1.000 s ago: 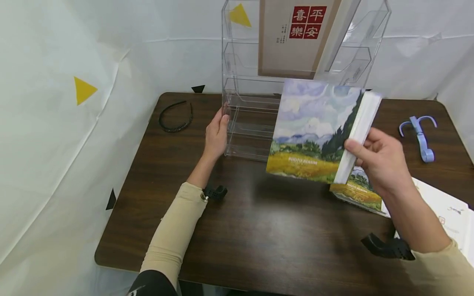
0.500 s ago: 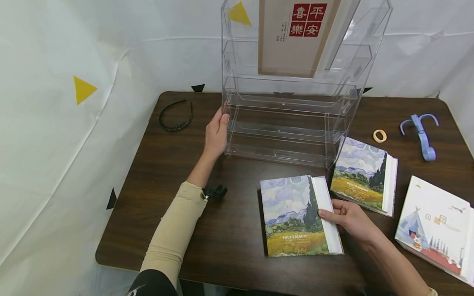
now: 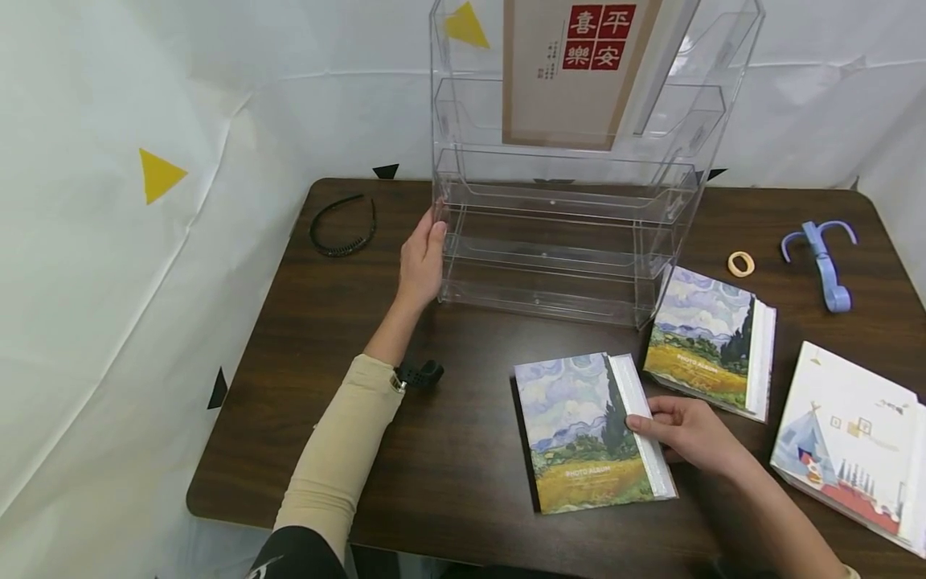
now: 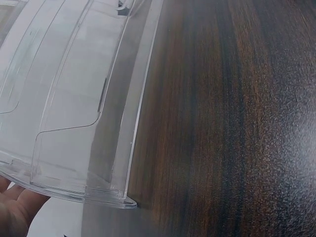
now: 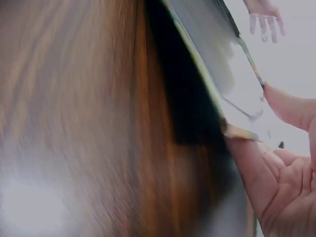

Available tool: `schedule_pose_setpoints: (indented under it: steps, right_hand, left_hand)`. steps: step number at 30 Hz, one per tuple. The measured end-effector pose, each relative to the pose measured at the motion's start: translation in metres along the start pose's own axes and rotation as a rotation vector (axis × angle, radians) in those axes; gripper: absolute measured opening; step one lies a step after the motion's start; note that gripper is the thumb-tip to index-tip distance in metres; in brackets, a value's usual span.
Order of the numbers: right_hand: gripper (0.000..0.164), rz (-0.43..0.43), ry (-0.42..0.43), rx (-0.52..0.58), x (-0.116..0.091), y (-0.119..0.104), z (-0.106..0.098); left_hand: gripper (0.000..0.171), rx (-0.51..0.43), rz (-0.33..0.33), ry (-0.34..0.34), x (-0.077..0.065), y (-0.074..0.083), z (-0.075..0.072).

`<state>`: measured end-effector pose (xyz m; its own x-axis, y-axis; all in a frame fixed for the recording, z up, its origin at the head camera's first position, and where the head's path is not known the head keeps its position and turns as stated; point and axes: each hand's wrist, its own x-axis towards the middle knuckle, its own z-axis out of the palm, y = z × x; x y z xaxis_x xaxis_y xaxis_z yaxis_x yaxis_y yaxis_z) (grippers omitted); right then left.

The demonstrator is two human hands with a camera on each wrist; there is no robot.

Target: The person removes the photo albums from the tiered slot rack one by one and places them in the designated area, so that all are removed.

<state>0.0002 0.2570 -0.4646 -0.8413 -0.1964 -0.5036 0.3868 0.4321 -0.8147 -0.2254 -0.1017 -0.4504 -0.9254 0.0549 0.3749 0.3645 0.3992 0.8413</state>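
Note:
My right hand (image 3: 690, 434) pinches a photo album (image 3: 579, 442) by its right edge, thumb on top and fingers beneath. The cover shows a painted landscape with a dark tree. In the right wrist view the album's edge (image 5: 242, 133) sits between thumb and fingers, above the dark wood. My left hand (image 3: 422, 261) grips the left side of a clear plastic tiered rack (image 3: 542, 257); its fingers (image 4: 30, 200) show at the rack's edge in the left wrist view. A beige book with red squares (image 3: 564, 104) stands in an upper tier.
A matching album (image 3: 698, 338) lies right of the rack, near a white album with a tent drawing (image 3: 846, 442). Behind them are a small yellow ring (image 3: 741, 264) and a blue hook-shaped item (image 3: 825, 265). A black headband (image 3: 343, 229) lies on the table (image 3: 304, 386) at left.
My right hand has brought the album down from in front of the rack to low over the table's front, then shifted it slightly. My left hand has stayed on the rack.

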Motion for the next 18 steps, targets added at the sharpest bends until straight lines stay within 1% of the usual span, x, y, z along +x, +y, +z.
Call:
schedule_pose_setpoints:
  steps: [2,5,8,10,11,14,18]
  right_hand:
    - [0.05,-0.001,0.046,-0.12,-0.001,-0.003,0.0]
    - [0.057,0.012,0.1,-0.291,-0.003,-0.011,-0.002]
    - [0.067,0.038,0.127,-0.478,-0.004,-0.02,-0.004]
    - [0.07,0.038,0.125,-0.573,-0.004,-0.025,-0.006]
    - [0.071,0.034,0.124,-0.611,-0.003,-0.027,-0.006]
    - [0.072,0.013,0.112,-0.67,-0.002,-0.031,-0.009]
    - [0.073,0.003,0.089,-0.692,0.0,-0.035,-0.012]
  left_hand:
    - [0.043,0.0,0.008,0.0,0.0,0.0,0.0]
    - [0.043,0.0,0.01,-0.002,0.0,0.0,-0.001]
    - [0.043,-0.002,0.009,-0.005,0.0,0.0,-0.001]
    - [0.043,-0.004,0.009,-0.006,-0.001,0.0,-0.001]
    - [0.043,-0.006,0.009,-0.005,0.0,0.0,-0.001]
    - [0.042,-0.009,0.014,-0.002,0.0,0.0,-0.001]
    - [0.042,-0.014,0.008,-0.005,0.0,0.0,0.0]
